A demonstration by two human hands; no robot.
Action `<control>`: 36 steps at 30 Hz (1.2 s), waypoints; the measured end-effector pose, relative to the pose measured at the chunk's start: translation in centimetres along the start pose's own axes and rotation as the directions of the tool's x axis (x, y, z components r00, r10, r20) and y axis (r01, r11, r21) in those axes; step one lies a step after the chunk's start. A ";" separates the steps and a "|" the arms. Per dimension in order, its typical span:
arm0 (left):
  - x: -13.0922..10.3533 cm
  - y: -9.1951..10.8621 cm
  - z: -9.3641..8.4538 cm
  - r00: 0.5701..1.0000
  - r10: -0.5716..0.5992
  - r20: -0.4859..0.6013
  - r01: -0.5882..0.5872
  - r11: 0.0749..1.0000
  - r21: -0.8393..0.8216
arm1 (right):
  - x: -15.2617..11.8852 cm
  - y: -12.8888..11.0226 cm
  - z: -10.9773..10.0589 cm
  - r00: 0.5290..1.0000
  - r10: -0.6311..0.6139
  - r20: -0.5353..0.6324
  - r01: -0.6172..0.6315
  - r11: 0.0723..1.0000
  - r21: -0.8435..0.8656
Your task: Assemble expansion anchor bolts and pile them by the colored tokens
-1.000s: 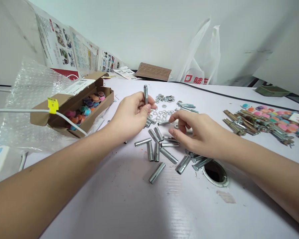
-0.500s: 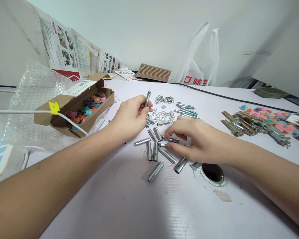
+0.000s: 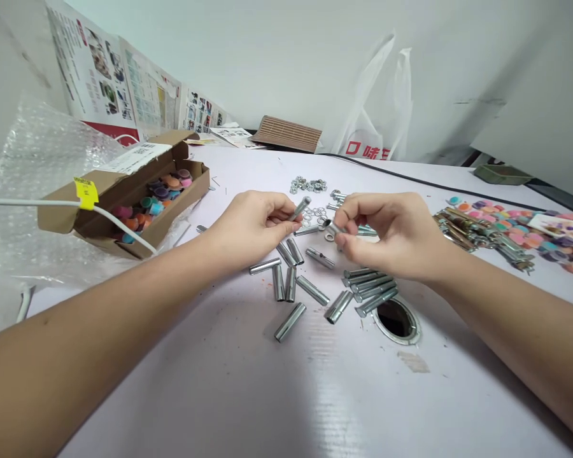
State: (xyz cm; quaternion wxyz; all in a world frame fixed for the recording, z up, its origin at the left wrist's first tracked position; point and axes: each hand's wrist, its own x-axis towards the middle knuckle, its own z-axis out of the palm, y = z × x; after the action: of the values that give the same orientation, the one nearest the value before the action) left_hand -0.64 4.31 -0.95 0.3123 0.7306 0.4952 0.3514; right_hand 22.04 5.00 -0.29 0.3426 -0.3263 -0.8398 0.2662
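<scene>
My left hand (image 3: 262, 222) is closed on a metal bolt (image 3: 300, 208), its end pointing up to the right past the fingertips. Between thumb and fingers of my right hand (image 3: 386, 235) is a short metal sleeve (image 3: 333, 227), its open end turned towards the left hand. Bolt and sleeve are apart. Below the hands, several loose metal sleeves (image 3: 312, 291) lie scattered on the white table. Nearer my right wrist, flared-end bolts (image 3: 375, 291) lie side by side. Washers (image 3: 318, 216) and a cluster of nuts (image 3: 308, 184) are behind the hands.
At left stands an open cardboard box (image 3: 172, 213) of coloured plastic caps, with a white cable (image 3: 119, 219) across it and bubble wrap (image 3: 52, 165) behind. On the right are assembled anchor bolts (image 3: 487, 235) and more caps (image 3: 530, 238). A round hole (image 3: 396, 318) opens in the tabletop.
My right hand has risen from the pile with a sleeve and moved near the left hand. The bolt in my left hand has tilted to the right. The whole view has shifted slightly.
</scene>
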 end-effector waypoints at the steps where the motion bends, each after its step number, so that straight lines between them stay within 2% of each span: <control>1: -0.1 0.0 0.0 1.000 0.007 0.011 -0.008 1.000 0.010 | 0.1 0.1 0.0 0.999 0.027 -0.027 -0.026 1.000 0.017; 6: -0.2 -0.1 -0.2 0.997 0.076 0.025 -0.080 0.983 0.168 | 0.4 0.1 0.6 0.991 0.104 -0.078 -0.095 0.988 0.119; 9: -0.3 -0.1 -0.2 0.993 0.102 0.057 -0.113 0.965 0.238 | 0.5 -0.4 1.1 0.986 0.138 -0.089 -0.111 0.961 0.253; 11: -0.3 0.0 -0.2 0.989 0.117 0.088 -0.137 0.952 0.273 | 0.5 -0.9 1.5 0.984 0.130 -0.124 -0.086 0.946 0.311; 15: -0.5 0.2 -0.2 0.977 0.157 0.143 -0.198 0.917 0.347 | 0.5 -1.8 2.0 0.982 0.028 -0.187 0.026 0.960 0.280; 22: -0.4 0.1 -0.5 0.975 0.161 0.152 -0.204 0.923 0.325 | 0.7 -2.2 2.4 0.983 0.138 -0.120 -0.073 0.897 0.435; 30: -0.4 0.2 -0.5 0.978 0.158 0.139 -0.199 0.909 0.365 | 0.5 -2.0 2.7 0.956 0.190 -0.226 -0.054 0.865 0.499; 36: -0.6 0.4 -0.5 0.979 0.135 0.151 -0.180 0.920 0.349 | 0.5 -2.0 2.9 0.952 0.157 -0.263 -0.025 0.896 0.444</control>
State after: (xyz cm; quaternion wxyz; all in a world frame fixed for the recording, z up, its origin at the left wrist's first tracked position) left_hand -1.02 3.72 -0.46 0.1738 0.8332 0.4705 0.2327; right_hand 18.85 3.41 -0.61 0.5141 -0.3164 -0.6827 0.4117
